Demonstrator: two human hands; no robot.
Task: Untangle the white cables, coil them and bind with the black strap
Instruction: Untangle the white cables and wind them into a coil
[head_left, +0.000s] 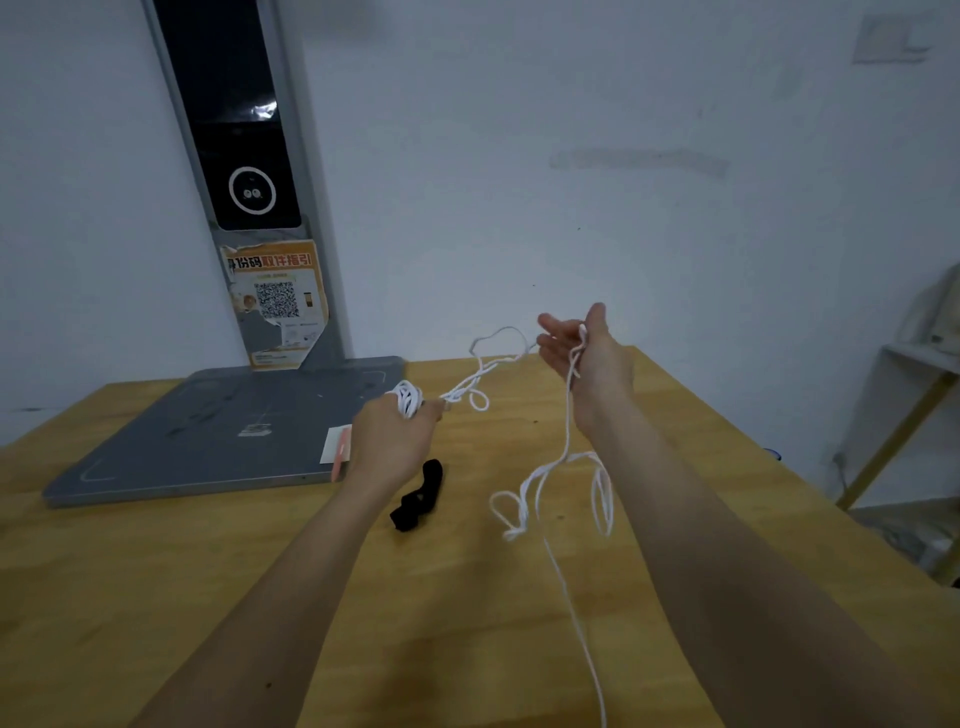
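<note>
Holding a small wound bundle of white cable (408, 397), the left hand (395, 441) grips it closed-fisted above the worktop (208, 571). From there the slack runs right and away to the right hand (587, 353), whose fingers appear spread, cable draped across the palm. Tangled loops hang below; the black strap (418, 499) lies between the forearms.

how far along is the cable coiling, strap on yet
Partly done: the left hand grips a small coil of white cable. In hand: the right hand holds cable draped across it, with tangled loops hanging below. Left: untangling those, coiling them, and binding; the black strap lies unused on the table.
</note>
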